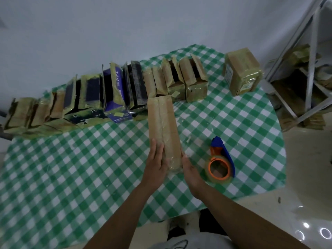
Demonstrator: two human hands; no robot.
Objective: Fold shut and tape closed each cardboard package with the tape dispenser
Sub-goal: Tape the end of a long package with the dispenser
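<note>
left grip (156,159) lies flat, fingers straight and together, pressing the near end of the long cardboard package (163,123). right grip (190,169) touches the package's near right corner with its thumb; its fingers are hidden, so i cannot tell whether they curl. the package lies mid-bench (89,159), its long axis running away from the person toward the row of open packages (125,90) along the far edge. the tape dispenser (221,162) sits just right of the right grip, the nearer one, probably next to reach.
</note>
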